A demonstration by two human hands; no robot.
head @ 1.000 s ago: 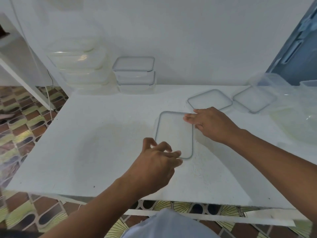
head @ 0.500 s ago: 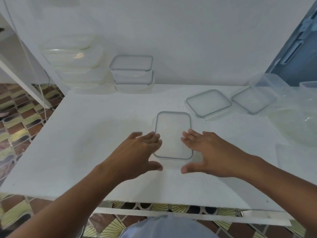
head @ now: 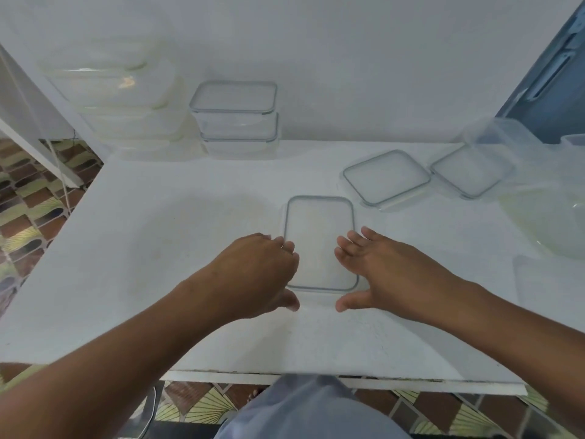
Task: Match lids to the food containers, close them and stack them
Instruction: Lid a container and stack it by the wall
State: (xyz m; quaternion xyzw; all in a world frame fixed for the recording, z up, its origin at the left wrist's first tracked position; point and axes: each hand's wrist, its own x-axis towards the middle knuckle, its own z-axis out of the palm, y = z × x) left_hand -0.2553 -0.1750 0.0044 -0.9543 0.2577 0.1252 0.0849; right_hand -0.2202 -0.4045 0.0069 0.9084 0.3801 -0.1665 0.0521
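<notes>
Left grip palm down, fingers curled; right grip splayed, thumb out.

closed stacked containers: 2 | flat grey-rimmed lids: 3 | hands: 2 | clear open tub: 1 | bowl: 1 | pale far-left containers: unclear

Left hand moved from 6 o'clock of lid to 8 o'clock, fingers curled on edge; right hand from 1 to 4 o'clock.
</notes>
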